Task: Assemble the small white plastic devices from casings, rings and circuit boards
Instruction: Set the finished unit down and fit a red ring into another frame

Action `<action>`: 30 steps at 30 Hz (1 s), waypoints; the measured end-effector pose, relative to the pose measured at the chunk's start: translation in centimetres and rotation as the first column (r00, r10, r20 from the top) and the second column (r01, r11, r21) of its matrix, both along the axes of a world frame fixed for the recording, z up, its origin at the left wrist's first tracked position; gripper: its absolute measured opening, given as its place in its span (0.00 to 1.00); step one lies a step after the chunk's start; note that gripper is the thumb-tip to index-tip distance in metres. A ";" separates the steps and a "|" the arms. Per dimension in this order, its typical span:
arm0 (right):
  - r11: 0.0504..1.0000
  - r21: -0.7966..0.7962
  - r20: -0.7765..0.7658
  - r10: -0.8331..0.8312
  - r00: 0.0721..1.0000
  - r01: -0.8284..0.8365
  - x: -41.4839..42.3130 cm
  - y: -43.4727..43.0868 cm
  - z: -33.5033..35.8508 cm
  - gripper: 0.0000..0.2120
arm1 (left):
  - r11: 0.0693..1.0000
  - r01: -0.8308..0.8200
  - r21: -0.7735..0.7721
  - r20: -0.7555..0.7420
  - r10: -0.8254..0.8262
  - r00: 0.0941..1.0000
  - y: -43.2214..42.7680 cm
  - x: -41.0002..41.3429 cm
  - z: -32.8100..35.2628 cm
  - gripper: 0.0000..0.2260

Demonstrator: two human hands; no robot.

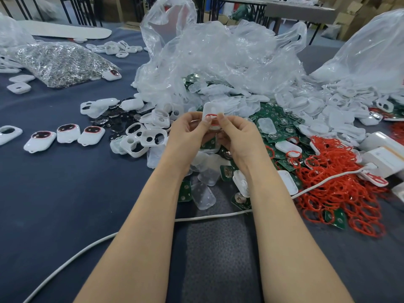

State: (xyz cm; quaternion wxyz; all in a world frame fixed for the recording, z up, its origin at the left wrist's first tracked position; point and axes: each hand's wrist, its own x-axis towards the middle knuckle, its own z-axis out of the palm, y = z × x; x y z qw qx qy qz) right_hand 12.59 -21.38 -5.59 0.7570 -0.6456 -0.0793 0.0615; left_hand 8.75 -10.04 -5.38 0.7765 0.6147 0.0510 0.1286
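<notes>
Two hands meet at mid-frame in the head view, raised above the parts heap. The left hand (185, 132) pinches a white casing (213, 110) by its left edge, thumb on the near face, fingers curled behind. The right hand (238, 136) pinches the same casing from the right edge, its thumb tip just beside the left thumb. A red ring (212, 116) sits on the casing's near face, just above both thumb tips; whether it is fully seated cannot be told. The casing is held clear of everything on the table.

Below and right of the hands: a heap of green circuit boards (282, 121), mixed with translucent covers (204, 193). Further right: a loose pile of red rings (341, 186), beside white boxes (384, 158). Left of the hands: open casings (143, 138) with round holes, lying against a scatter of black discs (113, 122). Well to the left: three closed devices (67, 133) in a row, each with a red-rimmed dark window facing up. Behind the hands: crumpled clear plastic bags (218, 57). Far left: a bag of small metal parts (59, 60). A white cable (87, 248) runs across the dark blue table cover (54, 193), passing under the forearms.
</notes>
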 end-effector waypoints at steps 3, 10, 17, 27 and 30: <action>0.999 -0.031 0.018 -0.019 1.000 0.019 0.0 0.1 -0.1 0.09 | 1.000 -0.005 0.011 -0.008 0.005 1.000 0.0 0.0 0.0 0.01; 0.971 -0.204 0.136 -0.095 0.986 0.122 0.2 0.5 -0.5 0.13 | 0.990 -0.025 0.138 -0.050 0.032 0.998 0.0 0.0 -0.1 0.08; 0.972 -0.230 0.202 0.011 0.979 0.037 -0.2 0.7 -0.2 0.10 | 0.977 -0.133 0.167 -0.063 0.146 0.987 0.1 0.3 0.0 0.11; 0.954 -0.275 0.234 -0.054 0.971 0.119 -0.4 0.9 -0.2 0.09 | 0.988 -0.102 0.113 -0.068 0.111 0.992 0.0 0.4 -0.4 0.09; 0.962 -0.249 0.195 -0.066 0.979 0.114 -0.4 1.0 -0.1 0.08 | 0.989 -0.105 0.106 -0.066 0.112 0.992 0.1 0.5 -0.4 0.06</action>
